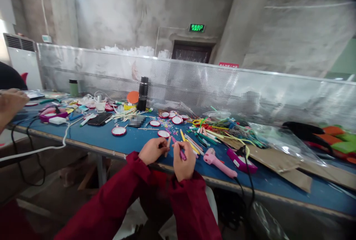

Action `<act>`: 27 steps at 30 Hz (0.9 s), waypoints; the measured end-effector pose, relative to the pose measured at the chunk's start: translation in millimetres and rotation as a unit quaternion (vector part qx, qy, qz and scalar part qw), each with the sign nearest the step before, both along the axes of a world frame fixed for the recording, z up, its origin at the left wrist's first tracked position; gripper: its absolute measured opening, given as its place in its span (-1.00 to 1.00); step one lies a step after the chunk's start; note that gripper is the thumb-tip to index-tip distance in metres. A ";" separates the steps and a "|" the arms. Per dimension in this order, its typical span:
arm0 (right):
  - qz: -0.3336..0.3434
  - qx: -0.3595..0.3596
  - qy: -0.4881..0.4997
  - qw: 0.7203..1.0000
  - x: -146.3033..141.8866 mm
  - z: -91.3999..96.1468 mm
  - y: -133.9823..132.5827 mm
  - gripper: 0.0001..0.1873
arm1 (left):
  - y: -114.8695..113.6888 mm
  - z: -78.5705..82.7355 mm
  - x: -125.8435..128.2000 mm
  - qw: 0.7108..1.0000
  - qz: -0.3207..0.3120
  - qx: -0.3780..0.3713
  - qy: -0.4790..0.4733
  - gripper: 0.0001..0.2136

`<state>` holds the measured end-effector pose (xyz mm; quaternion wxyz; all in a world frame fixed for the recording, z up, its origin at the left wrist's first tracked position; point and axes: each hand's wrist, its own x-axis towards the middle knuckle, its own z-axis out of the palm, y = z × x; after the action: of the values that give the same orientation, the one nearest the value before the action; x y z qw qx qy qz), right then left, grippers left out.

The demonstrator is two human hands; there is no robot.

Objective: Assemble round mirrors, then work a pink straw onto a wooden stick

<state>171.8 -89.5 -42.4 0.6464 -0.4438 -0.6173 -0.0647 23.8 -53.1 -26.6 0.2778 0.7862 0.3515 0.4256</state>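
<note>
My left hand [151,150] rests on the near edge of the blue table [278,180], fingers curled round a thin tan stick [168,146]. My right hand [184,160] sits just beside it, closed on a pink-purple stick [181,153] that points up and to the left. Both sleeves are dark red. A row of coloured sticks [191,142] lies just beyond my hands. A pink glue gun [218,162] lies to the right of my right hand.
Small round red-rimmed discs [119,131] dot the table. A black flask [143,93] stands before a perforated metal screen [222,84]. Cardboard [278,158], plastic bags and a second magenta glue gun [240,160] lie right. Another person's hand [11,103] works at far left.
</note>
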 end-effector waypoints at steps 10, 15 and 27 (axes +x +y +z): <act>-0.003 -0.002 0.003 1.000 -2.0 1.7 -5.0 -0.81 | -2.7 1.6 -2.0 1.000 0.009 -0.005 0.014 -0.80; -0.005 -0.004 0.004 1.000 -1.1 3.2 -6.5 -0.80 | -5.0 3.9 -1.8 1.000 0.010 0.006 0.025 -0.81; -0.015 -0.003 0.016 1.000 0.2 2.4 -5.9 -0.83 | -6.3 4.2 -0.9 0.999 0.014 0.010 0.030 -0.79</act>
<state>172.1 -95.4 -40.0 0.6542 -0.4558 -0.5999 -0.0657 23.0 -59.3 -22.4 0.2535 0.7965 0.3665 0.4087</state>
